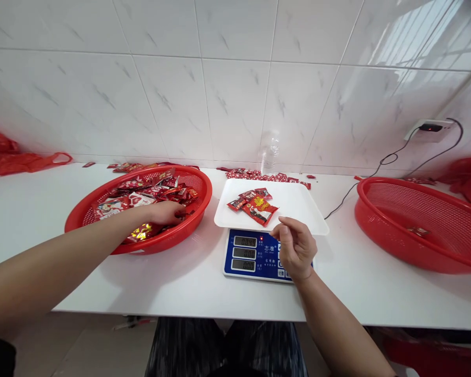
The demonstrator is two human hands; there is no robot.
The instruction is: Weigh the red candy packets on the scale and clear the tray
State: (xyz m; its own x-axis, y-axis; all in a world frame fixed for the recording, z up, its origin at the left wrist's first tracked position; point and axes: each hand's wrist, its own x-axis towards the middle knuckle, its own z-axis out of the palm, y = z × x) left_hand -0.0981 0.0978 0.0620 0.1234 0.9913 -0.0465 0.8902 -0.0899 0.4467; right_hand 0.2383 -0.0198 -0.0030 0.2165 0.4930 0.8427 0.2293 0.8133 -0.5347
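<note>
My left hand (pixel 167 213) reaches into the red basket (pixel 180 235) on the left, its fingers closed down among red snack packets (pixel 135 184); what they grip is too small to make out. Over the front edge of the white tray (pixel 298 201), my right hand (pixel 296 246) hovers with bent fingers, thumb and index apart, holding nothing. Several red packets (pixel 260 209) lie on the tray. Beneath it is a blue scale (pixel 259 267) with three number displays, partly covered by my right hand.
Another red basket (pixel 400 246) with a small packet in it stands at the right. Loose red packets and a clear bottle (pixel 269 154) line the tiled wall. A black cable (pixel 357 183) runs from a wall socket. Red bags (pixel 19 157) lie far left.
</note>
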